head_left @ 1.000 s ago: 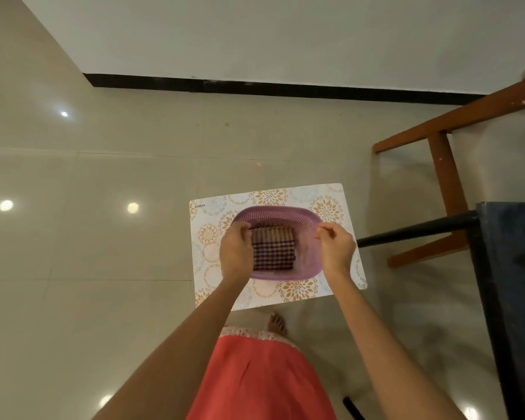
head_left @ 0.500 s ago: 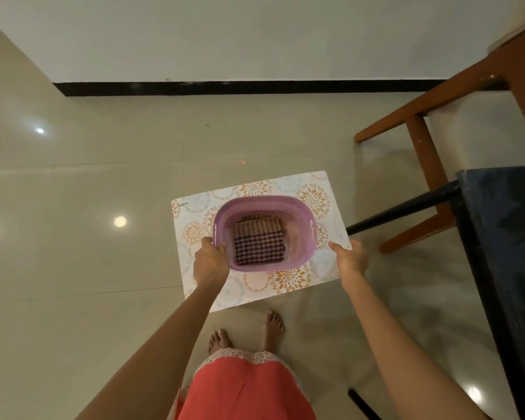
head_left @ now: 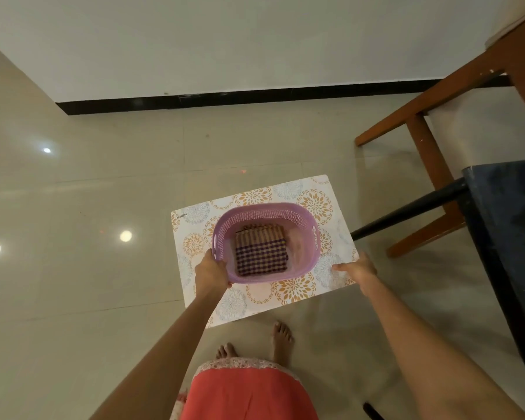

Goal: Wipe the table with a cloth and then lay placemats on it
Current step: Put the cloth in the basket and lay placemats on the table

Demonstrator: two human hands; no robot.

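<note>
A white placemat (head_left: 325,189) with orange and grey flower prints is held flat in the air above the floor. On it stands a purple plastic basket (head_left: 303,221) holding a folded checked cloth (head_left: 261,253). My left hand (head_left: 210,272) grips the basket's near left rim together with the placemat under it. My right hand (head_left: 356,268) holds the placemat's right edge, thumb on top. Whether there is more than one placemat in the stack I cannot tell.
A dark table (head_left: 509,225) with a black leg (head_left: 406,213) stands at the right. A brown wooden frame (head_left: 428,153) stands behind it near the wall. Glossy beige floor tiles (head_left: 88,283) spread to the left. My bare feet (head_left: 281,333) and red garment (head_left: 249,392) are below.
Both hands moved from the cloth in the basket outward: the left to the basket's rim, the right to the placemat's right edge. The view shifted, and the table now shows larger.
</note>
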